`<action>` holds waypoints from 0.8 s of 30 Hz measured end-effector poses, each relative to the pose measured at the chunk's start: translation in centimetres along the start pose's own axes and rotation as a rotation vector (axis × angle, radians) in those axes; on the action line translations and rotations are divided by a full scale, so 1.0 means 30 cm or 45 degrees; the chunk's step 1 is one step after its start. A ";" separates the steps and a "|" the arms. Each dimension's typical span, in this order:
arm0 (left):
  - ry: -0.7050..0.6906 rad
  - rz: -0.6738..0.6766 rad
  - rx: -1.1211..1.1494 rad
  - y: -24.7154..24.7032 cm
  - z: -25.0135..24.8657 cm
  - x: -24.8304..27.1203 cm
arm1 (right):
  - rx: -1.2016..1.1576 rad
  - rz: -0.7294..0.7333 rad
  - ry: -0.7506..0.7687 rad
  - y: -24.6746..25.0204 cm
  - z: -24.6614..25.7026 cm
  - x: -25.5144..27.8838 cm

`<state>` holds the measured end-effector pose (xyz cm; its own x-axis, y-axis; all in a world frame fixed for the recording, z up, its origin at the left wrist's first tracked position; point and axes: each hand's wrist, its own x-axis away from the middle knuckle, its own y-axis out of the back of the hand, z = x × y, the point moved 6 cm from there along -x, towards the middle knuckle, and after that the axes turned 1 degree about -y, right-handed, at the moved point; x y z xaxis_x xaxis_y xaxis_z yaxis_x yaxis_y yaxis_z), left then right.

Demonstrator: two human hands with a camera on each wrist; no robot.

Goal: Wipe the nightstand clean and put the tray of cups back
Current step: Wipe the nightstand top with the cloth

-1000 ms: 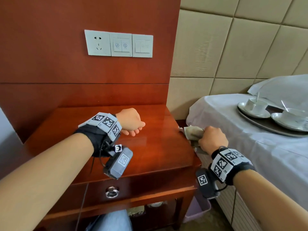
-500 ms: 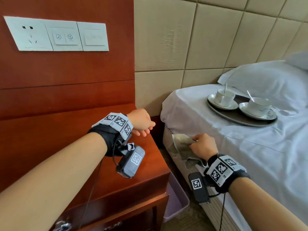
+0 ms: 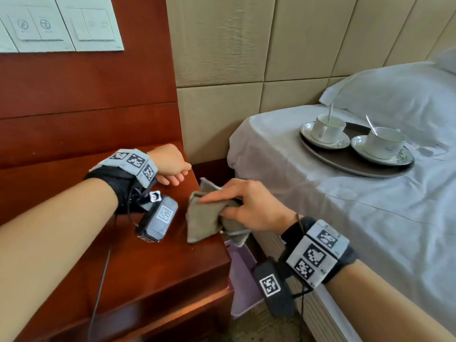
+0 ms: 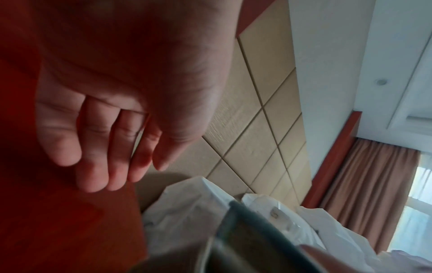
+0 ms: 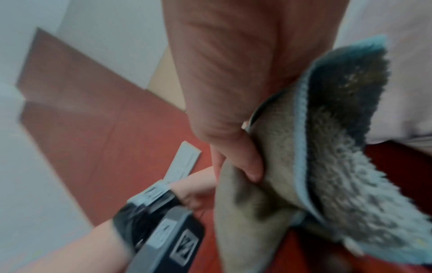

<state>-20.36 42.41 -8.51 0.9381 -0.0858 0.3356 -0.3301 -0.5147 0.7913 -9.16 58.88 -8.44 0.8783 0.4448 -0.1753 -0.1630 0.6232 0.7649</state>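
The red-brown wooden nightstand (image 3: 160, 267) fills the lower left of the head view. My right hand (image 3: 222, 206) grips a folded grey cloth (image 3: 204, 218) that lies on the nightstand's right edge; in the right wrist view the thumb pinches the cloth (image 5: 304, 166). My left hand (image 3: 176, 177) hovers over the nightstand's back right corner, fingers (image 4: 93, 147) loosely curled and holding nothing. A dark oval tray (image 3: 345, 161) sits on the bed to the right. It carries two white cups on saucers, one (image 3: 327, 128) behind and one (image 3: 385, 141) further right, each with a spoon.
The white-sheeted bed (image 3: 320, 206) stands close beside the nightstand, with a pillow (image 3: 394, 87) behind the tray. A purple bin (image 3: 244, 275) sits in the narrow gap between them. Wall switch plates (image 3: 61, 28) hang above the nightstand; padded beige panels (image 3: 246, 58) back the bed.
My right hand has carried the cloth from the bed's edge leftward onto the nightstand's right edge. The view has turned right. The left hand has stayed over the nightstand.
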 end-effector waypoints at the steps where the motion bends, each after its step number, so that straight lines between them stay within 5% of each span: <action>1: 0.028 -0.005 0.000 0.008 0.015 0.001 | 0.058 0.035 0.082 -0.019 0.046 -0.006; 10: -0.079 0.007 -0.045 -0.031 -0.015 0.058 | 0.377 0.369 0.088 -0.039 0.143 0.026; 16: -0.233 0.031 0.048 -0.041 -0.085 0.133 | 0.289 0.011 -0.291 0.079 -0.065 0.089; 24: -0.558 0.097 -0.031 -0.140 -0.302 0.205 | 0.099 -0.341 -0.401 0.156 -0.101 0.125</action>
<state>-14.14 51.77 -5.14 0.8650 -0.4790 0.1493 -0.3976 -0.4731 0.7862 -8.00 65.41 -7.40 0.9815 0.0473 -0.1854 0.1139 0.6343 0.7646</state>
